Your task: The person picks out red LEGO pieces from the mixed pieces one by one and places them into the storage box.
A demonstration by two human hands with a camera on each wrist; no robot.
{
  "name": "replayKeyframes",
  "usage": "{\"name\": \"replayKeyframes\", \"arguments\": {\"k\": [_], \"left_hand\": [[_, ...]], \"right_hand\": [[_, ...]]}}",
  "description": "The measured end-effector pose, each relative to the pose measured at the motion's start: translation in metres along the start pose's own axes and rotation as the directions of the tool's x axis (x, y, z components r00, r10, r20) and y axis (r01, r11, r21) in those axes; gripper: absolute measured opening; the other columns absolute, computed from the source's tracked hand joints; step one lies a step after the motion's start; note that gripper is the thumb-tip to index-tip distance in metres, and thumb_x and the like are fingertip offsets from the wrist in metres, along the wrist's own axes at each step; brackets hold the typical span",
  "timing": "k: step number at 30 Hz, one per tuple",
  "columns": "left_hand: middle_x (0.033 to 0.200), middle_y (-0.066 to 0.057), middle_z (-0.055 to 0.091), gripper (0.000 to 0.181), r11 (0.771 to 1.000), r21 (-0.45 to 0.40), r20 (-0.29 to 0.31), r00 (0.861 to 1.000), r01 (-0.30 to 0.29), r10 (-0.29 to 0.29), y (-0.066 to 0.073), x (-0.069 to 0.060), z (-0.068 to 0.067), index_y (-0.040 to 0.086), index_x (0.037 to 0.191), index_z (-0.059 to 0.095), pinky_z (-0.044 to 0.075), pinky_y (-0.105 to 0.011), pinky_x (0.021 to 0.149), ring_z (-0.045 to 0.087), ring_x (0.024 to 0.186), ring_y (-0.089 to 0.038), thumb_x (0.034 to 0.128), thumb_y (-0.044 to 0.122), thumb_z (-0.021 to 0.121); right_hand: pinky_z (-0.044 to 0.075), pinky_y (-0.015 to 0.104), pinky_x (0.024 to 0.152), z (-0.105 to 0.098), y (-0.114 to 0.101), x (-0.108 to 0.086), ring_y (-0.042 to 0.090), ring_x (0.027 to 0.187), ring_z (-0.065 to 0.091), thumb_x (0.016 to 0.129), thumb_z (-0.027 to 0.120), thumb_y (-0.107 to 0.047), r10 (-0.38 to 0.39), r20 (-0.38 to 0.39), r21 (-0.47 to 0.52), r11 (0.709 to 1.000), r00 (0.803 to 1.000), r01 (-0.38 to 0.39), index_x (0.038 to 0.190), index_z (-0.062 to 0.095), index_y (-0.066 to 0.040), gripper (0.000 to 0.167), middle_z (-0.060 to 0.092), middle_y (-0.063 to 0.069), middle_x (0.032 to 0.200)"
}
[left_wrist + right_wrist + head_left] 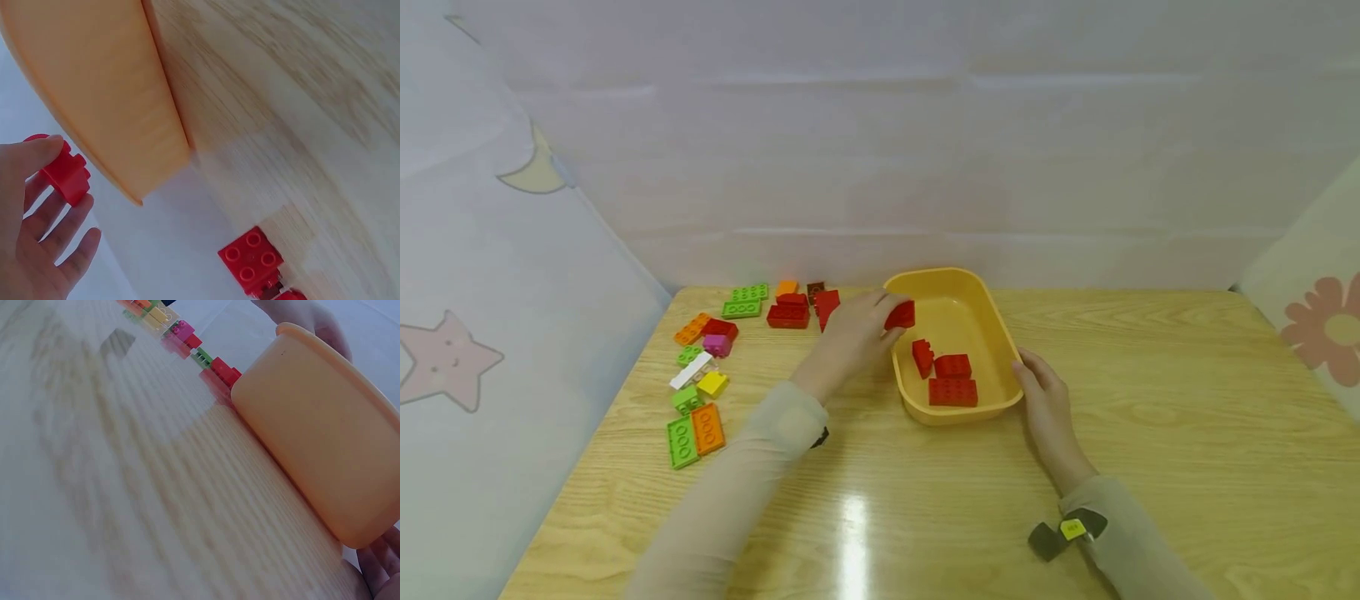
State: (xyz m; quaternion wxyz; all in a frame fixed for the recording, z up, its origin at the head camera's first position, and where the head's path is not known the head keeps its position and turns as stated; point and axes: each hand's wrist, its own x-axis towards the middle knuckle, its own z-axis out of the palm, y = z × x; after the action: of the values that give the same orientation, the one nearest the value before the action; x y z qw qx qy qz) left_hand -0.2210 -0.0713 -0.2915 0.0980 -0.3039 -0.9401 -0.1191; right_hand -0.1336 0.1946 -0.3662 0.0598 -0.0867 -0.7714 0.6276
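My left hand [850, 337] pinches a red brick [900, 314] at the left rim of a yellow bin [992, 333]. In the left wrist view, thumb and fingers of that hand [44, 219] hold the studded red brick [67, 177] beside the bin wall [100, 81]. Inside the bin lie several red bricks [952, 392]. On the bin's right side, my right hand [1051, 412] touches the wall near the front corner, the thumb at the rim. The right wrist view shows its fingers [384, 556] against the bin's outer wall [325, 437].
Left of the bin, red bricks [787, 315] and a dark brown brick [816, 290] lie at the back. Green [682, 442], orange [707, 428], yellow [712, 383], white [691, 370] and magenta bricks [717, 345] are spread along the table's left side. A wall covering [925, 167] rises behind the table.
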Motion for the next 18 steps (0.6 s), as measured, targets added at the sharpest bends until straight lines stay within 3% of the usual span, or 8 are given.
{"name": "replayKeyframes", "arguments": {"k": [7,13,18], "left_hand": [[0.129,-0.004,0.062,0.050,1.000,-0.023,0.009,1.000,-0.008,0.008,0.009,0.014,0.003,0.013,0.140,0.054,0.050,-0.036,0.095,0.060,0.115,-0.022,0.0947,0.029,0.069],[0.136,-0.003,0.058,0.052,0.999,-0.034,0.039,0.999,0.031,-0.030,0.013,0.024,0.006,0.013,0.143,0.049,0.047,-0.035,0.100,0.057,0.121,-0.021,0.0967,0.030,0.066],[0.136,-0.002,0.058,0.050,0.999,-0.036,0.067,0.998,0.015,-0.013,0.013,0.033,0.011,0.012,0.142,0.050,0.043,-0.033,0.105,0.055,0.124,-0.020,0.0973,0.031,0.065]], "right_hand": [[0.042,0.009,0.092,0.000,0.001,-0.001,0.015,0.123,0.048,0.106,0.046,-0.035,-0.002,0.003,0.004,1.000,1.000,0.002,0.146,0.046,-0.002,0.052,0.048,0.011,0.146],[0.042,0.009,0.091,0.000,0.000,-0.001,0.016,0.122,0.049,0.106,0.046,-0.035,-0.008,0.004,0.006,1.000,1.000,0.008,0.146,0.046,-0.003,0.052,0.048,0.011,0.146],[0.043,0.009,0.090,0.001,0.000,-0.001,0.013,0.118,0.051,0.106,0.046,-0.034,0.002,-0.002,0.013,1.000,1.000,-0.002,0.146,0.046,-0.002,0.052,0.049,0.012,0.145]]}}
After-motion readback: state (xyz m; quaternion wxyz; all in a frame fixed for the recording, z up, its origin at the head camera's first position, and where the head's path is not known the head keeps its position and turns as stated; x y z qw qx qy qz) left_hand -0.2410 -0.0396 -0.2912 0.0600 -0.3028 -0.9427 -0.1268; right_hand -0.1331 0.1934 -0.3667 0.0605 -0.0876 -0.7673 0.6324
